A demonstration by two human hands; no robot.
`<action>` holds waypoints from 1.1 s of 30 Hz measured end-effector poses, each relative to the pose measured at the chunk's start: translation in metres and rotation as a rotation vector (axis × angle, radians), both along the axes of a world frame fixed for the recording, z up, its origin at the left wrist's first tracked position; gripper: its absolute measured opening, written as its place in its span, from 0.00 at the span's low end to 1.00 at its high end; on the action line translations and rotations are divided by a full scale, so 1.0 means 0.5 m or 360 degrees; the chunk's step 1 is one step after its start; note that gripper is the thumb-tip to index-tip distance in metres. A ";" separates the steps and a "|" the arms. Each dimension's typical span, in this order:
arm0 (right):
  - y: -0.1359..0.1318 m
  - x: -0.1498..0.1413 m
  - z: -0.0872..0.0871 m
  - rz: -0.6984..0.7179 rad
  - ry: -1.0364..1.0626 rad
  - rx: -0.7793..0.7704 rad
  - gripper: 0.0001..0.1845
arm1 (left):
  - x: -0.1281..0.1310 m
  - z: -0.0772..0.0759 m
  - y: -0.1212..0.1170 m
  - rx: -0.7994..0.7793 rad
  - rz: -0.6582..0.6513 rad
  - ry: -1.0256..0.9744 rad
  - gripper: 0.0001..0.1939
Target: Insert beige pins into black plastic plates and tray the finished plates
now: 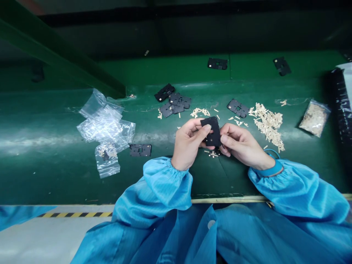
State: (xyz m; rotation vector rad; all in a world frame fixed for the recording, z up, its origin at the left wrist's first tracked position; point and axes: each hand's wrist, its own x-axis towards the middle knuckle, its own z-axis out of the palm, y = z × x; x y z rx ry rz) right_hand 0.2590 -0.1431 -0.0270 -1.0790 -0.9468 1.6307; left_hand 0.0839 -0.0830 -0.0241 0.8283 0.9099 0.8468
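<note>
Black frame (212, 132) is held between the left hand (187, 143) and the right hand (242, 141), its long axis pointing away from the person with a slight tilt. Both hands are closed on it: the left presses its face, the right curls against its lower right edge. Beige strips (266, 126) lie heaped to the right on the green bench (192, 176), with more black frames (173, 104) ahead, crumpled clear bags (103, 126) to the left, and a filled bag (314, 118) at far right.
</note>
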 end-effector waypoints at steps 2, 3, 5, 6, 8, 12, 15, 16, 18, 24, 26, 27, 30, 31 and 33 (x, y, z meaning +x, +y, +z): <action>-0.001 -0.004 -0.006 -0.0001 0.0067 0.0018 0.09 | 0.003 0.004 -0.003 -0.0072 0.0040 -0.0018 0.17; -0.001 -0.006 -0.008 -0.0007 0.0102 0.0031 0.09 | 0.005 0.007 -0.005 -0.0108 0.0060 -0.0037 0.17; 0.000 -0.012 -0.010 -0.0043 0.0154 0.0071 0.09 | 0.007 0.013 -0.008 -0.0165 0.0099 -0.0079 0.16; 0.000 -0.015 -0.010 -0.0071 0.0170 0.0098 0.10 | 0.008 0.015 -0.010 -0.0183 0.0118 -0.0098 0.16; -0.001 -0.021 -0.008 -0.0143 0.0177 0.0158 0.11 | 0.010 0.020 -0.012 -0.0209 0.0147 -0.0123 0.16; -0.004 -0.030 -0.005 -0.0248 0.0088 0.0266 0.11 | 0.012 0.023 -0.015 -0.0260 0.0176 -0.0154 0.17; -0.008 -0.038 -0.008 -0.0326 -0.0055 0.0395 0.11 | 0.014 0.022 -0.018 -0.0287 0.0191 -0.0183 0.17; -0.009 -0.040 -0.009 -0.0362 -0.0124 0.0455 0.12 | 0.014 0.022 -0.019 -0.0297 0.0195 -0.0187 0.16; -0.012 -0.045 -0.013 -0.0437 -0.0295 0.0555 0.13 | 0.015 0.021 -0.020 -0.0308 0.0203 -0.0191 0.16; -0.012 -0.035 -0.008 -0.0354 -0.0406 0.0473 0.13 | 0.013 0.018 -0.018 -0.0251 0.0216 -0.0095 0.17; -0.009 -0.025 -0.004 -0.0243 -0.0242 0.0368 0.10 | 0.011 0.017 -0.015 -0.0221 0.0209 -0.0057 0.18; -0.008 -0.020 -0.003 -0.0200 -0.0167 0.0313 0.10 | 0.010 0.016 -0.013 -0.0201 0.0208 -0.0043 0.19; -0.004 -0.013 -0.004 -0.0164 -0.0048 0.0201 0.13 | 0.009 0.014 -0.011 -0.0128 0.0219 -0.0010 0.19; -0.004 -0.013 -0.006 -0.0165 -0.0039 0.0181 0.13 | 0.008 0.014 -0.011 -0.0106 0.0227 -0.0002 0.19; -0.003 -0.014 -0.008 -0.0170 -0.0020 0.0170 0.11 | 0.008 0.014 -0.012 -0.0074 0.0240 0.0014 0.19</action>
